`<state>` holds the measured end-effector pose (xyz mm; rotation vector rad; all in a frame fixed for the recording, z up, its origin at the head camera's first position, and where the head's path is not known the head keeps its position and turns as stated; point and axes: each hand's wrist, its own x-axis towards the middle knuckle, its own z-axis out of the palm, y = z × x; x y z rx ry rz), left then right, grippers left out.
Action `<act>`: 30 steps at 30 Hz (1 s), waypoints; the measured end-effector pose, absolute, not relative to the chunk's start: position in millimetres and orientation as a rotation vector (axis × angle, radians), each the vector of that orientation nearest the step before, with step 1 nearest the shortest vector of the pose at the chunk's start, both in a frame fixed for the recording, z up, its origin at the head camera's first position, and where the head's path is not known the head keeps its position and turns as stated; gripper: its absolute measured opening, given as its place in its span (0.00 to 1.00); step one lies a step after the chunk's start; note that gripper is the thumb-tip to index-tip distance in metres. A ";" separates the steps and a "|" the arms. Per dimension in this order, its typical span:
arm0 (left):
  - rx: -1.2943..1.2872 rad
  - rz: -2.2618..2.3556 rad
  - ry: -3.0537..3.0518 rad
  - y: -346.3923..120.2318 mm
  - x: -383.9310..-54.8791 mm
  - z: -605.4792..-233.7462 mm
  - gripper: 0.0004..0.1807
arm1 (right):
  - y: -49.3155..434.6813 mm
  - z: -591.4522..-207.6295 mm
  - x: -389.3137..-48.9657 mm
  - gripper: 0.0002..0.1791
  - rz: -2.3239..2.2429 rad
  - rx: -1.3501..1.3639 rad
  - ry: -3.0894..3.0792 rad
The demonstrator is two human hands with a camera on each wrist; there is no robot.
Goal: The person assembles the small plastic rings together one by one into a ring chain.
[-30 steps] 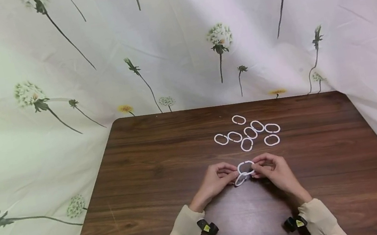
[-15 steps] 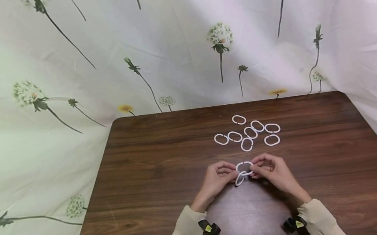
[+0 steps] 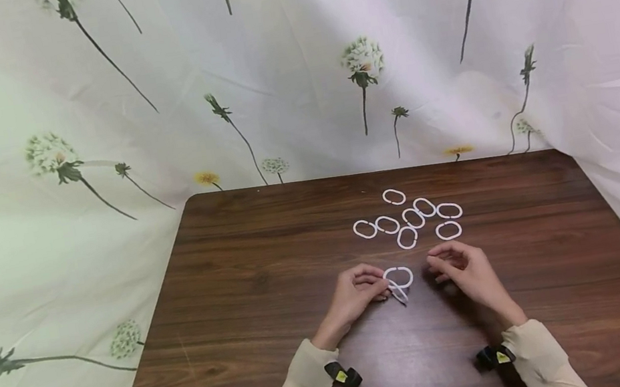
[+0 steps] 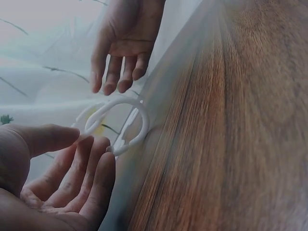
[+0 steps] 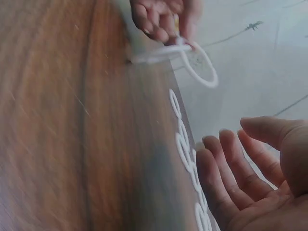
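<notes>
Pinched two interlinked white oval rings (image 5: 182, 49) with left fingers (image 4: 98, 190) — held right fingers (image 5: 214, 180) empty, relaxed, slightly parted, right of the rings.

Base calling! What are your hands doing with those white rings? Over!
Left hand pinches two white rings, seemingly linked. Right hand apart, holding nothing. Eight more rings beyond; nothing visibly in the way.

Left hand (image 5: 161, 14) holding white links (image 5: 185, 49); right hand (image 5: 260, 192) apart.

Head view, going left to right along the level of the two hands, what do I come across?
Left hand, then the linked white rings it pinches, then the right hand, apart from them and holding nothing.
</notes>
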<state>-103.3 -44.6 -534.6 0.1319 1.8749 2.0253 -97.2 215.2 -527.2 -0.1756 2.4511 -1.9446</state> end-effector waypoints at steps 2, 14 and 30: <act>0.125 2.029 1.875 -46.0 -103.7 -535.4 0.14 | 220.0 -526.3 -99.3 0.13 -1.938 -0.160 2.481; 0.101 2.051 1.892 -50.5 -104.2 -536.6 0.15 | 239.3 -529.2 -111.4 0.16 -2.043 -0.121 2.433; 0.057 2.083 1.841 -49.5 -105.8 -541.0 0.18 | 252.2 -535.8 -134.7 0.16 -1.859 0.071 2.701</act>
